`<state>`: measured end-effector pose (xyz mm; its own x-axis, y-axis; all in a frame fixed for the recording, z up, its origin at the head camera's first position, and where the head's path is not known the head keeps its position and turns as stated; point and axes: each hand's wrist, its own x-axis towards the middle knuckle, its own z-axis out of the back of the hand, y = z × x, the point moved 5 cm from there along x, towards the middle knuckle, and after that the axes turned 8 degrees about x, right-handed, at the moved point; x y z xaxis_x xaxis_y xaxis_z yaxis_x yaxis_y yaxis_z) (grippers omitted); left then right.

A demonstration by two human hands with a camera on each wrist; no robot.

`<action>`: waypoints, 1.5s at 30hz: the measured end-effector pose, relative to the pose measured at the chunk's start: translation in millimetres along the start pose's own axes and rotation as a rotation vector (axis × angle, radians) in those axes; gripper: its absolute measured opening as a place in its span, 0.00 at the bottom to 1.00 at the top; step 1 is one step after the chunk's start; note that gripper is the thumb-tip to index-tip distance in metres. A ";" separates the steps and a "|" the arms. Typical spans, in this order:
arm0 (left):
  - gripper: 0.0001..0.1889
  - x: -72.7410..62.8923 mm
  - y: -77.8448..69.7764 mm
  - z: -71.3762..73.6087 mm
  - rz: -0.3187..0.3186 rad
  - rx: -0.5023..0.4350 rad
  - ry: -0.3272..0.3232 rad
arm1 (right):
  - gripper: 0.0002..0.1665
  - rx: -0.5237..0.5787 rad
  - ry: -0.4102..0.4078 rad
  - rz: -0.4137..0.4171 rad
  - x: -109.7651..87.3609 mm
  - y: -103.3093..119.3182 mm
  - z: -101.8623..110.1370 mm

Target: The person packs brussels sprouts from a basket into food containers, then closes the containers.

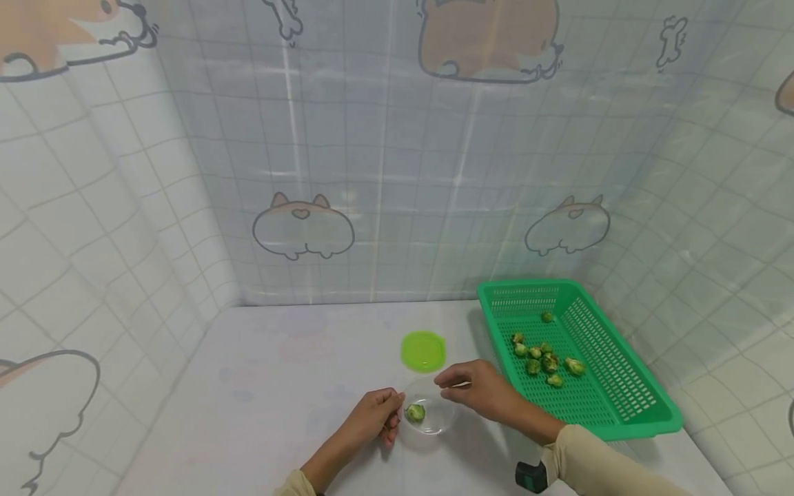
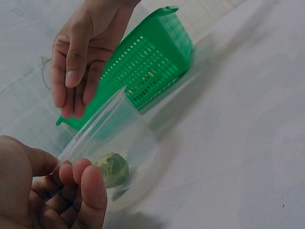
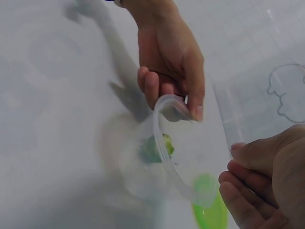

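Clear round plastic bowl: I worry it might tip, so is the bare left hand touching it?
Touching. The right wrist view shows the left hand pinching the rim of the clear round plastic bowl.

Lime green marks the lid (image 1: 423, 351) at twelve o'clock from a colourless, see-through bowl (image 1: 439, 415), where a lone sprout (image 1: 415, 412) shows pale yellow-green. At two o'clock from the bowl, an emerald-green basket (image 1: 611, 348) patterned with rows of slots frames Brussels sprouts (image 1: 550, 363) mottled green, yellow and brown. Beige sleeves (image 1: 598, 458) edge in near five and seven o'clock, a black wrist device (image 1: 531, 477) at five. Faint grey blotches tint the off-white tabletop (image 1: 298, 365); the pale backdrop (image 1: 397, 151) carries grey gridlines, with orange-and-white cartoon dogs (image 1: 490, 38) outlined in dark grey at ten and one o'clock.
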<state>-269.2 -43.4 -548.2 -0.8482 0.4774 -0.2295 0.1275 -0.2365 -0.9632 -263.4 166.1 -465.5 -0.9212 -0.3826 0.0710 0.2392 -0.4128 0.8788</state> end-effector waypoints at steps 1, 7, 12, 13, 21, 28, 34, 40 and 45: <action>0.20 0.1 0.1 -0.1 0.003 0.000 -0.001 | 0.09 0.004 -0.006 -0.006 -1.1 -0.6 2.4; 0.19 0.4 0.0 -0.8 0.011 0.004 -0.011 | 0.10 0.026 -0.033 -0.028 -8.9 -3.1 18.6; 0.19 0.8 0.4 -1.3 0.008 0.004 -0.013 | 0.11 0.052 -0.046 -0.074 -18.7 -5.2 33.1; 0.19 1.0 0.6 -1.4 0.006 0.003 -0.012 | 0.12 0.055 -0.051 -0.083 -20.9 -5.4 36.0; 0.19 1.1 1.3 -1.9 0.003 -0.006 -0.008 | 0.15 0.087 -0.107 -0.143 -36.8 -5.1 59.9; 0.19 1.6 2.3 -1.3 0.010 -0.004 -0.008 | 0.15 0.060 -0.154 -0.086 -46.6 -5.8 79.5; 0.19 1.0 1.8 -1.0 0.003 -0.006 -0.007 | 0.16 0.049 -0.156 -0.080 -54.6 -6.4 90.9; 0.20 0.3 2.0 -1.1 -0.004 -0.003 -0.003 | 0.19 0.038 -0.190 -0.122 -63.4 -14.8 103.9; 0.20 -0.9 2.0 -0.7 -0.001 0.003 -0.004 | 0.20 0.036 -0.185 -0.127 -69.5 -21.1 113.1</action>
<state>-267.9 -43.7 -550.0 -0.8506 0.4741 -0.2275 0.1246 -0.2386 -0.9631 -239.1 294.9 -435.5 -0.9846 -0.1697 0.0417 0.1100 -0.4164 0.9025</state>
